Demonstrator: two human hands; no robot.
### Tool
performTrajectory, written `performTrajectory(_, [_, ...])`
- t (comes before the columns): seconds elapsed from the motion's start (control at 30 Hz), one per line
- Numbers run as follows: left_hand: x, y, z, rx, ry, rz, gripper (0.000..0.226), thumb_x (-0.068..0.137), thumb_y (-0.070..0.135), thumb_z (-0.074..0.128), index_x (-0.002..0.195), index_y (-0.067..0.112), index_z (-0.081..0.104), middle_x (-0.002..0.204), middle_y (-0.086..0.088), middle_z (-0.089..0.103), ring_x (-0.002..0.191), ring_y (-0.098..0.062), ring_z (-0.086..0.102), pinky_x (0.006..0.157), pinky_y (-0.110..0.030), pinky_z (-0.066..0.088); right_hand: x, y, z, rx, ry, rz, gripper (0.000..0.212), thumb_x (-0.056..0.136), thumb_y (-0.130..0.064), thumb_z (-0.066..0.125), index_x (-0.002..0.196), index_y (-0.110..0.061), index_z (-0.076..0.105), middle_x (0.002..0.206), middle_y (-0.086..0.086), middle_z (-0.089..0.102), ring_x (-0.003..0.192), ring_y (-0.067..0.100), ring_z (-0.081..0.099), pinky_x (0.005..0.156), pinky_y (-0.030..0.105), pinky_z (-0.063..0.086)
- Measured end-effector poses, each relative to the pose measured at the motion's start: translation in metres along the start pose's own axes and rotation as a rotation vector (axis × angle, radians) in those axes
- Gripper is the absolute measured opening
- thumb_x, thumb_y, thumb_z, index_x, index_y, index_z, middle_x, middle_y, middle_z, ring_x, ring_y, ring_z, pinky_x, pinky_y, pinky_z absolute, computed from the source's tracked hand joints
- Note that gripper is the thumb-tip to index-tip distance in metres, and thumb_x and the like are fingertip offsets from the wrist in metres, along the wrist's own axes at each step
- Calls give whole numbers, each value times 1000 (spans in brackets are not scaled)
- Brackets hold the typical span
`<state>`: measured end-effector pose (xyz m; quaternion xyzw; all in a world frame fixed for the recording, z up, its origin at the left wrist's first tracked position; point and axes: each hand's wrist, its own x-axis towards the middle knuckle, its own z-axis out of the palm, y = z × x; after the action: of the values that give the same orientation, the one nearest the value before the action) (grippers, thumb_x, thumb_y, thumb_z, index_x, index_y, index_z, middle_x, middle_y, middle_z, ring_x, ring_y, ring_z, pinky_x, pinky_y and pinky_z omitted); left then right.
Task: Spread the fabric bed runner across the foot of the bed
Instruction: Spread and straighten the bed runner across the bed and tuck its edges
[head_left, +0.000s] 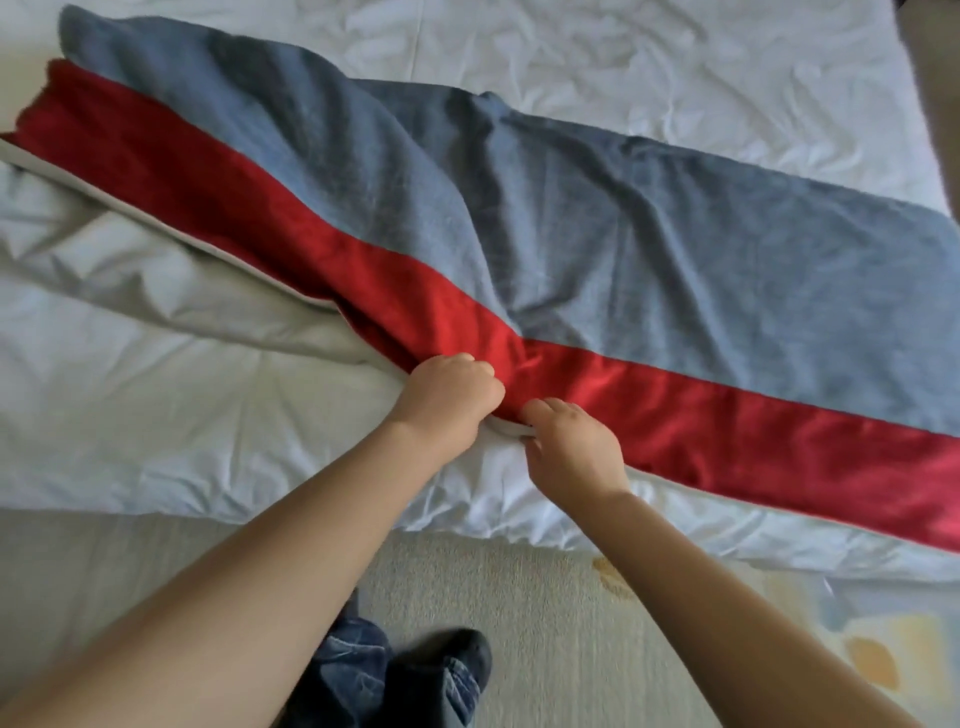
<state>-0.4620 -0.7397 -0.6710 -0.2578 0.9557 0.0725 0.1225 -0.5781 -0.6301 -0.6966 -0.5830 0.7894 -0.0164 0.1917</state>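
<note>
Evidently your bed runner (597, 249) looks soft, limp and light, lying slanted and rumpled across the white duvet (156, 415). Your left hand (447, 395) and right hand (571, 447) both clutch its near red hem; better to take the ends. Your fingertips are hidden, and the right end is cut off.
</note>
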Motion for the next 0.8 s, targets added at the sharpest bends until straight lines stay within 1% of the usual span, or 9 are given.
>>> performTrajectory(0.13, [-17, 8, 13, -36, -79, 2, 29, 81, -4, 52, 97, 16, 64, 100, -1, 59, 95, -24, 56, 66, -33, 40, -12, -3, 3, -7, -81, -25, 20, 80, -4, 50, 94, -16, 58, 92, -1, 60, 90, 22, 55, 61, 33, 43])
performTrajectory(0.2, [-22, 7, 15, -51, -83, 8, 28, 83, -2, 53, 100, 17, 64, 101, 0, 59, 97, -24, 55, 69, -34, 43, -13, -7, 3, -43, -104, -30, 20, 81, -3, 50, 94, -17, 57, 93, -1, 59, 91, 21, 55, 60, 31, 40])
performTrajectory(0.27, [-27, 4, 12, -81, -71, 22, 27, 84, 1, 54, 102, 18, 64, 102, 1, 59, 99, -23, 54, 73, -35, 47, -10, -11, -2, -72, -149, -22, 16, 84, -8, 53, 96, -18, 55, 95, -2, 58, 92, 20, 55, 61, 29, 39])
performTrajectory(0.37, [-41, -12, 5, -100, -9, 3, 27, 83, 5, 52, 104, 19, 63, 103, 2, 59, 98, -22, 54, 74, -35, 49, -6, -20, -13, -122, -219, -11, 14, 83, -23, 57, 97, -20, 55, 95, -3, 57, 91, 20, 57, 63, 29, 43])
performTrajectory(0.43, [-55, -34, 0, -137, 56, -62, 26, 84, 8, 50, 105, 20, 61, 103, 2, 58, 96, -22, 54, 71, -35, 49, -3, -29, -21, -149, -213, -27, 19, 82, -31, 56, 99, -21, 56, 96, -3, 58, 92, 20, 57, 67, 30, 47])
performTrajectory(0.5, [-69, -65, -5, -140, 107, -141, 23, 84, 10, 49, 102, 19, 60, 100, 1, 57, 95, -24, 55, 67, -35, 47, 2, -43, -27, -139, -170, -40, 20, 82, -34, 56, 100, -23, 57, 97, -5, 59, 93, 19, 57, 70, 32, 50])
performTrajectory(0.67, [-104, -156, -7, -100, 151, -383, 18, 82, 17, 52, 96, 17, 62, 96, -5, 59, 93, -30, 57, 64, -36, 46, 29, -99, -34, -102, -82, -129, 20, 83, -27, 52, 102, -26, 59, 97, -6, 58, 92, 19, 56, 65, 30, 46])
performTrajectory(0.73, [-115, -189, -5, -83, 195, -520, 11, 82, 18, 55, 88, 13, 63, 89, -8, 60, 86, -32, 57, 58, -34, 41, 44, -126, -32, -119, -71, -163, 21, 84, -25, 51, 103, -23, 59, 98, -5, 58, 93, 19, 56, 62, 29, 45])
performTrajectory(0.8, [-124, -218, -2, -60, 220, -669, 10, 83, 18, 57, 83, 11, 63, 84, -8, 60, 77, -32, 58, 53, -30, 34, 60, -156, -29, -124, -57, -182, 21, 85, -27, 51, 105, -22, 59, 100, -4, 57, 95, 19, 56, 62, 30, 44])
